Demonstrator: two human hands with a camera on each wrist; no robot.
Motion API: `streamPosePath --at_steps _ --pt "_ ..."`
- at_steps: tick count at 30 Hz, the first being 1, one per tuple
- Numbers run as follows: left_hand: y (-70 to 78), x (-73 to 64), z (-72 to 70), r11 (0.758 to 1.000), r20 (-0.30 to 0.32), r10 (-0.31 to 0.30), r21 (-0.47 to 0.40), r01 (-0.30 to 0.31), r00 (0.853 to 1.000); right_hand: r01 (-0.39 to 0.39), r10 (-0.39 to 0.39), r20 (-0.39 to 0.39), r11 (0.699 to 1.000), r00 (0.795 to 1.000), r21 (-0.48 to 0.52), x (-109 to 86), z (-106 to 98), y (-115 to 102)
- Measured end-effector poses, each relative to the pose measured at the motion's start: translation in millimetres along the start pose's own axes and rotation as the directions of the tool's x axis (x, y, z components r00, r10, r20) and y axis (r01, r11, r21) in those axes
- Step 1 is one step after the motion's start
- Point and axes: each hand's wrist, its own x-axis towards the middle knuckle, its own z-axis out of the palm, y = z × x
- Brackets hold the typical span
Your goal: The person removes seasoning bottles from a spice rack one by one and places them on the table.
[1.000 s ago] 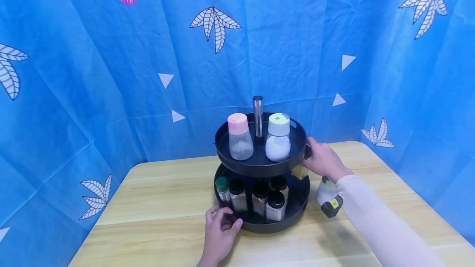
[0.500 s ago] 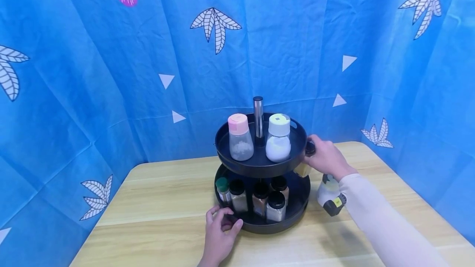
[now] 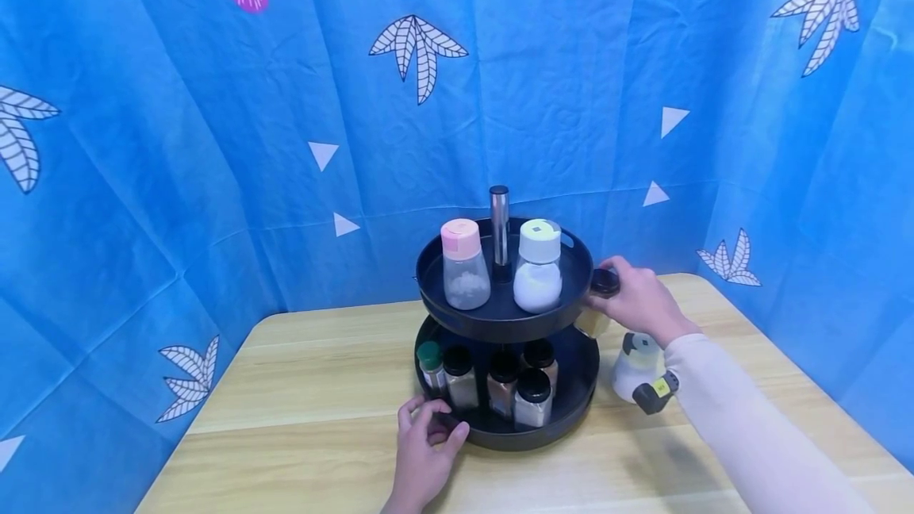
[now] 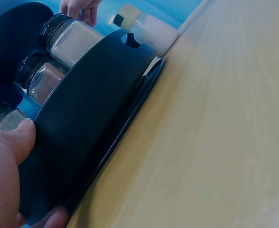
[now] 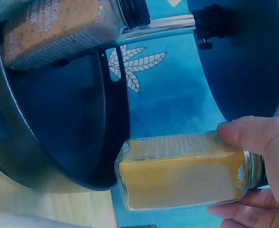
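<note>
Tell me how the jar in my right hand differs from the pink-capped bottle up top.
The jar has a black lid and looks yellow inside; the pink-capped bottle looks whitish inside. Your right hand grips the jar, while the bottle stands on the top tray. The jar is square-sided; the bottle is round. Both are see-through.

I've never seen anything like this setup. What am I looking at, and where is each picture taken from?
There's no robot arm here: a person works bare-handed. The wide pictures are taken from the person's head, looking forward and down; the two close-ups are taken from the left and right wrists.

On the table stands a black rack with two round trays. The upper tray carries a pink-capped bottle and a white-capped bottle; the lower tray carries small jars. Another bottle stands beside the rack.

The left hand grips the lower tray's edge. The right hand holds a glass jar with yellow contents.
</note>
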Motion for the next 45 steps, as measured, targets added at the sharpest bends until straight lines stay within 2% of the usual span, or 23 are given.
streamPosePath --at_steps 11,23,29,32,40,45 --pt "1.6 -0.3 0.0 1.000 -0.002 0.001 -0.015 -0.001 1.000 -0.017 0.017 0.000 1.000 1.000 -0.005 -3.8 -6.2 7.9" --pt "-0.3 -0.4 0.8 1.000 0.001 0.002 0.014 -0.002 1.000 -0.029 0.028 -0.019 0.999 0.999 -0.023 -6.8 -10.7 15.0" --pt "1.7 -0.9 -0.2 1.000 0.006 -0.018 -0.005 0.018 1.000 -0.041 0.040 -0.010 0.999 0.999 -0.018 -8.7 -12.6 18.4" --pt "1.7 -0.8 -0.4 1.000 0.003 -0.007 -0.011 0.007 1.000 -0.041 0.041 -0.011 0.999 0.999 -0.020 -9.7 -13.6 19.8" --pt "-0.9 -0.1 0.3 1.000 0.005 -0.022 0.020 0.022 1.000 -0.048 0.047 -0.016 0.999 0.999 -0.023 -12.9 -15.5 24.0" --pt "-2.1 -0.4 0.6 1.000 0.000 -0.001 0.020 0.001 1.000 -0.044 0.043 -0.019 0.999 0.999 -0.024 -14.6 -15.3 26.7"
